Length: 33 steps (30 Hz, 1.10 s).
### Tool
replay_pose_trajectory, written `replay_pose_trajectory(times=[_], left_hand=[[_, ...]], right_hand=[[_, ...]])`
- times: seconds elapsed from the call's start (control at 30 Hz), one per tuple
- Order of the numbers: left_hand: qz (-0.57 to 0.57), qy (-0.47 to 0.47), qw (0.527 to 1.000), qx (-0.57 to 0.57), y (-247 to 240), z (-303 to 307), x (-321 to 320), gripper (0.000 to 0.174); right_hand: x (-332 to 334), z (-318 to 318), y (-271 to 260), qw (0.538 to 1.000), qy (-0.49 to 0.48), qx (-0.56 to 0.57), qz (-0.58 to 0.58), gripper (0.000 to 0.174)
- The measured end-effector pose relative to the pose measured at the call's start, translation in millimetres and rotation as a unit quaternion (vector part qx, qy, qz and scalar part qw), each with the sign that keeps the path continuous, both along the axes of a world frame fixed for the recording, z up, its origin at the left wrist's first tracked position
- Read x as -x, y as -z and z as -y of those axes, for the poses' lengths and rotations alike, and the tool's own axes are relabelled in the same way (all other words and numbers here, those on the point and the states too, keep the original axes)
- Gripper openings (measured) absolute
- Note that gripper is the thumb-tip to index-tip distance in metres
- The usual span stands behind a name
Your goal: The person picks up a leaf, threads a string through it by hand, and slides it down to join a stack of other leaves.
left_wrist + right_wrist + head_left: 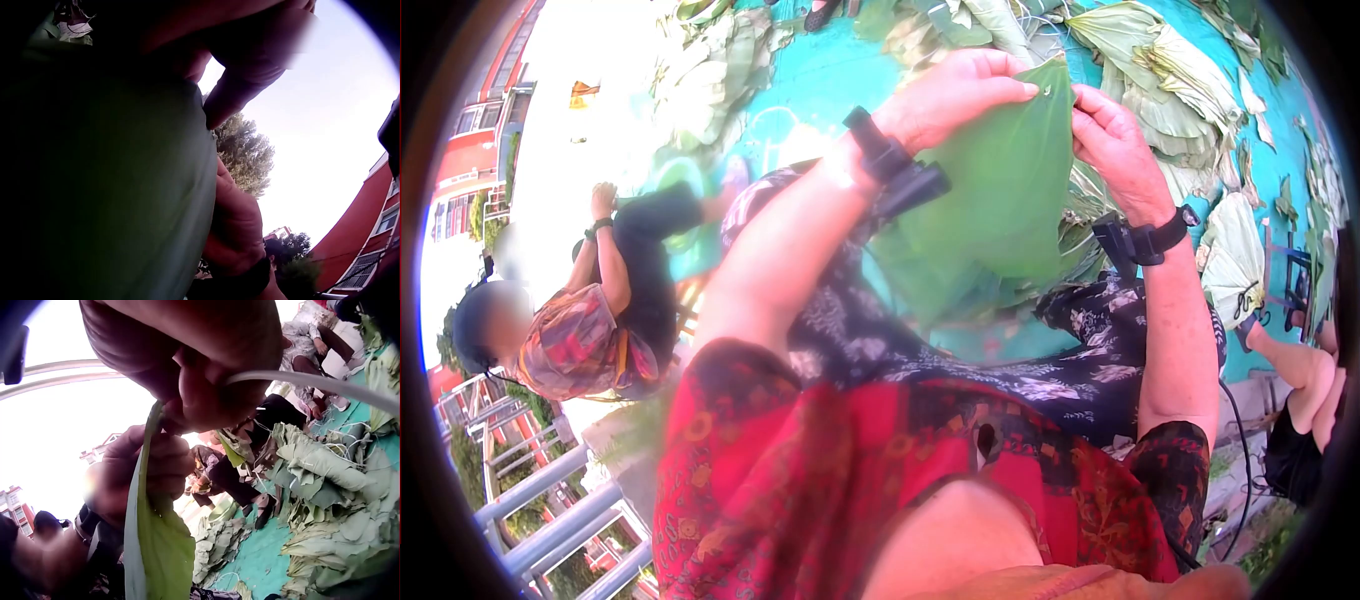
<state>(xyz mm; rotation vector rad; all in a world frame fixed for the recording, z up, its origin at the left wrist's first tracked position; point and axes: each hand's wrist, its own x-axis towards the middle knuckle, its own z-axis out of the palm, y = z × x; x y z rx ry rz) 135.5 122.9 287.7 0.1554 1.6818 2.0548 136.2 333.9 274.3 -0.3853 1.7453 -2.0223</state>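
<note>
The left hand (955, 95) pinches the top edge of a green leaf (1000, 190), held up over the lap. The right hand (1112, 135) pinches the same edge just beside it. They seem to be folding or joining that edge, and the next move likely needs both pinches kept steady.

Leaf piles (1190, 80) on teal mat (830, 80) (bundled); red building (470, 150).

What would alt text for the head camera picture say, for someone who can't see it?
A person's left hand and right hand pinch the top edge of a large green leaf, held up over their lap. Piles of leaves lie on a teal mat beyond; another person is at the left.
</note>
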Motion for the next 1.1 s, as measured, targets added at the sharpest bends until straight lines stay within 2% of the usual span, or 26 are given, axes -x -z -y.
replay_pose_trajectory(times=[0.13, 0.33, 0.53, 0.63, 0.73, 0.9, 1.03, 1.1], left_hand=[[-0.005, -0.007, 1.000, 0.014, 2.3, -1.5, -0.4, 0.021], [-0.007, 0.010, 1.000, -0.001, 3.0, -9.6, -4.5, 0.022], [-0.014, -0.016, 1.000, 0.018, 11.8, -10.7, -3.8, 0.022], [-0.001, -0.035, 0.999, 0.028, 12.0, -6.0, 1.5, 0.022], [0.010, -0.049, 0.999, 0.020, 13.9, -2.9, 4.5, 0.023], [0.026, -0.013, 1.000, 0.008, 17.3, -7.7, 0.9, 0.023], [0.027, -0.028, 0.999, 0.023, 20.7, -6.1, 4.2, 0.020], [0.036, -0.036, 0.998, 0.032, 18.0, -0.7, 7.0, 0.019]], right_hand=[[10.7, -9.8, 14.8, 0.999, -0.033, 0.014, 0.005, 0.018], [5.1, -2.2, 12.8, 0.998, 0.018, 0.035, 0.053, 0.024], [3.7, -1.0, 13.7, 0.996, 0.011, 0.056, 0.072, 0.029], [9.9, -10.2, 13.5, 0.998, -0.051, -0.019, 0.039, 0.031], [9.9, -13.4, 11.7, 0.996, -0.050, -0.048, 0.053, 0.031], [13.7, -10.7, 20.0, 0.997, -0.049, -0.047, 0.035, 0.027], [12.7, -11.2, 16.6, 0.996, -0.070, -0.050, 0.032, 0.025], [15.7, -15.1, 19.0, 0.993, -0.078, -0.083, 0.011, 0.018]])
